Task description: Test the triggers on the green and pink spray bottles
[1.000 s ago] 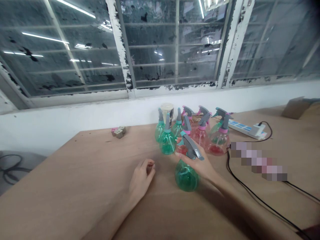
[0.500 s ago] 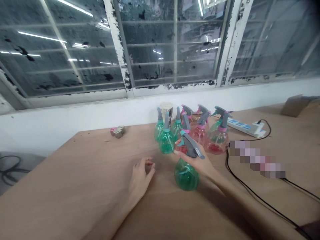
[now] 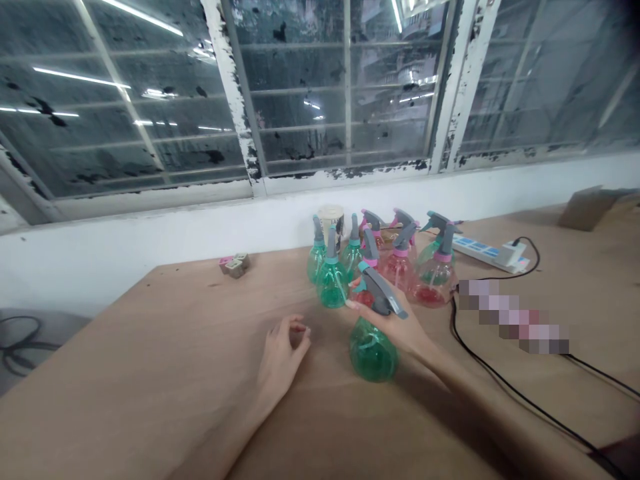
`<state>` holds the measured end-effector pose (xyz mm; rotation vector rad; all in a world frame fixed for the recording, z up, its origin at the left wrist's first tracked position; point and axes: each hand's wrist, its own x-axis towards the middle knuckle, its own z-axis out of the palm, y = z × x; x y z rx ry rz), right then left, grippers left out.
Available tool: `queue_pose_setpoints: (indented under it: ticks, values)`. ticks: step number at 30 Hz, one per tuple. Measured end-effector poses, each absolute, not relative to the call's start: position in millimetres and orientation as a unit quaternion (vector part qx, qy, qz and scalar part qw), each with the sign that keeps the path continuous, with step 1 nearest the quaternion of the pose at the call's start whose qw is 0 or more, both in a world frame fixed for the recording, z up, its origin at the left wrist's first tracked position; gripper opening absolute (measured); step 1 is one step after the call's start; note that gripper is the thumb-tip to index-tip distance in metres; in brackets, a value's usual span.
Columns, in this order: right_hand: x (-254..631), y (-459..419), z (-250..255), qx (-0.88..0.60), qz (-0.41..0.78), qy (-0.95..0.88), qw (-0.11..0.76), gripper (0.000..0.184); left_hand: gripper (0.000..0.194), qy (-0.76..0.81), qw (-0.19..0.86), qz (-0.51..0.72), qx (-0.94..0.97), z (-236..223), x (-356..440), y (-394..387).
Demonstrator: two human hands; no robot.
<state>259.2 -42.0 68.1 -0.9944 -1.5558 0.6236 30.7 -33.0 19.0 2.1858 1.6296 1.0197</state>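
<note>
My right hand (image 3: 403, 328) is wrapped round the neck of a green spray bottle (image 3: 374, 352) with a grey and teal trigger head. The bottle is close to the table, slightly tilted; whether its base touches the wood I cannot tell. My left hand (image 3: 284, 353) rests on the table to the left of it, empty, its fingers loosely curled with a gap between thumb and forefinger. Just beyond stand several more spray bottles, among them a green one (image 3: 333, 285) and clear ones with red liquid and pink collars, such as the one (image 3: 433, 283) at the right.
Behind the bottles stands a paper cup (image 3: 331, 220) against the white wall. A power strip (image 3: 487, 253) with a plugged-in adapter lies at the right, black cables (image 3: 505, 383) running forward from there. Small blocks (image 3: 235, 267) sit at the back left. A cardboard box (image 3: 587, 208) stands far right.
The view has shifted very slightly. Both hands and the green spray bottle have kept practically the same positions, with my right hand still gripping it.
</note>
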Motion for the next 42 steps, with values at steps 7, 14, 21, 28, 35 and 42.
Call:
queue_pose_setpoints:
  ticks: [7,14,21,28,35,42]
  values:
    - [256.4,-40.9,60.0,-0.406,0.259,-0.649,0.589,0.048,0.022,0.557,0.129,0.345,0.744,18.7,32.2,-33.0]
    - [255.4,-39.5,56.9,-0.402,0.246,-0.646,0.601,0.051,0.024,0.555,0.146,0.342,0.744,19.0,33.0,-34.6]
    - [255.4,-39.6,58.5,-0.403,0.241,-0.648,0.600,0.045,0.024,0.559,0.151,0.336,0.743,19.1,32.5,-35.9]
    - [256.1,-39.4,59.0,-0.403,0.249,-0.648,0.596,0.044,0.024,0.552,0.154,0.341,0.745,17.2,32.0,-33.7]
    - [256.8,-38.7,59.8,-0.404,0.253,-0.652,0.590,0.044,0.023,0.545,0.163,0.343,0.747,20.3,33.1,-36.4]
    - [256.8,-40.5,64.8,-0.415,0.252,-0.656,0.578,0.040,0.024,0.549,0.017,0.281,0.787,9.4,32.5,-34.7]
